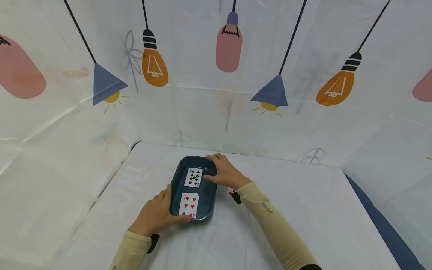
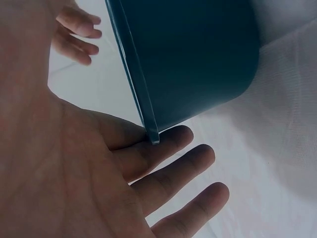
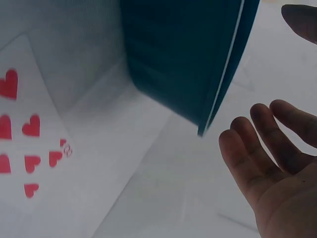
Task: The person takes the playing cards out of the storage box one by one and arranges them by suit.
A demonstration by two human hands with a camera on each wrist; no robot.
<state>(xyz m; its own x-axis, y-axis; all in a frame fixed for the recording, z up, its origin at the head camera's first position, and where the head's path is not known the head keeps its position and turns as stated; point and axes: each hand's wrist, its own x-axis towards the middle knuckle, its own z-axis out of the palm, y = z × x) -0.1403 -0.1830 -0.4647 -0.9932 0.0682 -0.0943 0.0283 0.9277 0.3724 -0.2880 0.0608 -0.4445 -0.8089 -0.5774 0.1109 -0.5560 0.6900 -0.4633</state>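
A dark teal tray (image 1: 206, 200) with rounded corners holds two face-up piles or single playing cards. The clubs card (image 1: 193, 177) lies toward its far end, the hearts card (image 1: 188, 204) at its near end. My left hand (image 1: 156, 213) spans the near left corner, its thumb along the near rim. Extended fingers (image 2: 171, 181) of that hand touch the rim in the left wrist view. Around the far right corner is my right hand (image 1: 227, 172), thumb over the tray. Its spread fingers appear apart from the rim in the right wrist view.
Another hearts card (image 3: 32, 126) lies on the white-covered table (image 1: 303, 225), right of the tray and partly hidden by my right wrist in the head view. Behind the table hangs a white cloth (image 1: 195, 105) printed with lamps and bulbs.
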